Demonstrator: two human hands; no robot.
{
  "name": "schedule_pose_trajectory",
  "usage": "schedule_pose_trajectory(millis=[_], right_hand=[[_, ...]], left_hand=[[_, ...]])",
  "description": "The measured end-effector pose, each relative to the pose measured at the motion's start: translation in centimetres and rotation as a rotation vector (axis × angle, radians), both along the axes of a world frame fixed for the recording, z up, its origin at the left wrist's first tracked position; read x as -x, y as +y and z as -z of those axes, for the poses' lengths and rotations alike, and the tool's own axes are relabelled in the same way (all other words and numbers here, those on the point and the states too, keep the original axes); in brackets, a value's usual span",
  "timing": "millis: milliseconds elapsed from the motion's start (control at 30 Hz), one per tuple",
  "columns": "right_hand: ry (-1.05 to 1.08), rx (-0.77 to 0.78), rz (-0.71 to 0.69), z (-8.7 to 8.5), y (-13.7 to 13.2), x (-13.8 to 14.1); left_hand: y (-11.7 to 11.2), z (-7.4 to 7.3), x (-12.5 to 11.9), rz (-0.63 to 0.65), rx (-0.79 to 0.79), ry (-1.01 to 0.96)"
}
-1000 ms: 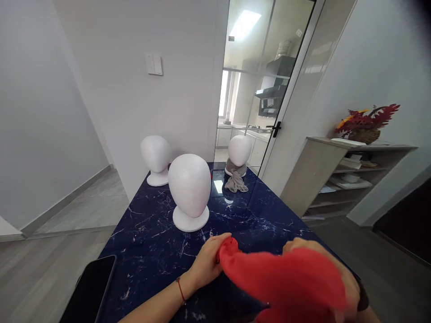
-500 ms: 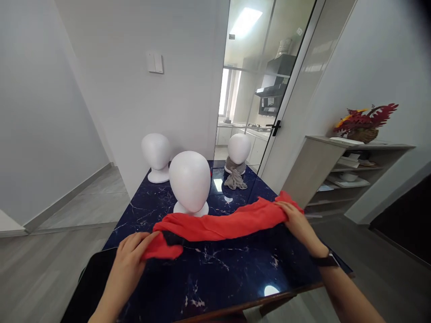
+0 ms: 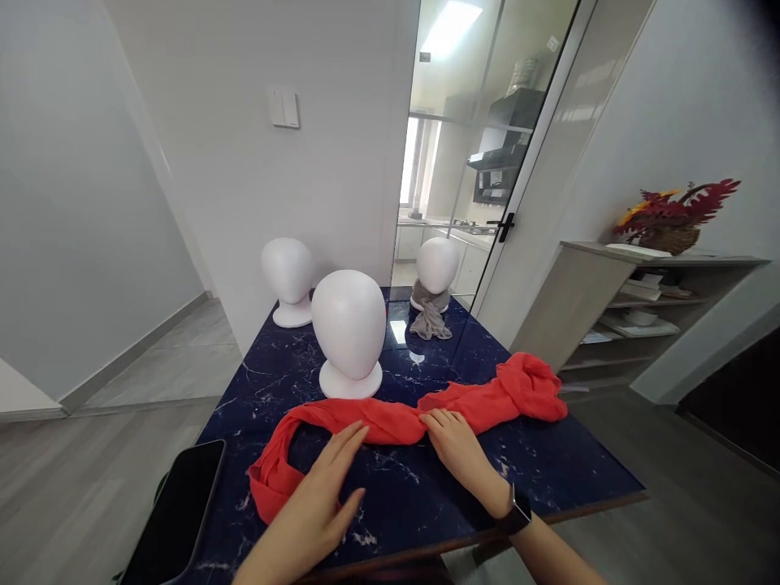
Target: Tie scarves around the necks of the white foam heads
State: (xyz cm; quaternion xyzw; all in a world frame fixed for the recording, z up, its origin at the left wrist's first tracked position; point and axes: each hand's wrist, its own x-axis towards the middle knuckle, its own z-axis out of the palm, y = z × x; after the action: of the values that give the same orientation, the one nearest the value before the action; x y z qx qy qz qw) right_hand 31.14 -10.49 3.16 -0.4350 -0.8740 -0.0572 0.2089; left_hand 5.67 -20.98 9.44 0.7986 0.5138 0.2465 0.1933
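Note:
A long red scarf [image 3: 379, 420] lies bunched across the dark blue marbled table [image 3: 390, 520]. Its left end curls round towards the front edge, while the right end sits in a crumpled heap. My left hand [image 3: 314, 508] is over the scarf's left part, fingers stretched and thumb apart, with fingertips at its lower edge. Near the scarf's middle, my right hand [image 3: 454, 447] has its fingertips closed on the cloth, which puckers there. Just behind the scarf stands a bare white mannequin head [image 3: 348, 325] on a round base.
Another bare mannequin head [image 3: 288, 272] stands at the back left. At the back right, a third mannequin head [image 3: 437, 264] wears a knotted grey scarf [image 3: 430, 313]. A black phone or tablet [image 3: 176, 508] lies at the left edge. A shelf unit [image 3: 561, 301] stands right of the table.
Both hands have let go of the scarf's ends and moved inward. The scarf now rests on the table, its left end curled and its right end heaped. The black device shows more fully.

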Motion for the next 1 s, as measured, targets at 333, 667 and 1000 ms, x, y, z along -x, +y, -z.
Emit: schedule_pose_trajectory(millis=[333,667,1000], right_hand=[[0.221,-0.288,-0.293,-2.5,-4.3,-1.0],[0.132,0.225,-0.173,-4.4,0.0,-4.1],[0.621,0.450,-0.133,-10.2,4.7,-6.8]], left_hand=[[4.9,2.2,-2.7,-0.171,-0.034,0.256],[2.5,-2.7,4.0,-0.039,0.205,0.068],[1.3,-4.5,6.3,0.177,0.606,-0.084]])
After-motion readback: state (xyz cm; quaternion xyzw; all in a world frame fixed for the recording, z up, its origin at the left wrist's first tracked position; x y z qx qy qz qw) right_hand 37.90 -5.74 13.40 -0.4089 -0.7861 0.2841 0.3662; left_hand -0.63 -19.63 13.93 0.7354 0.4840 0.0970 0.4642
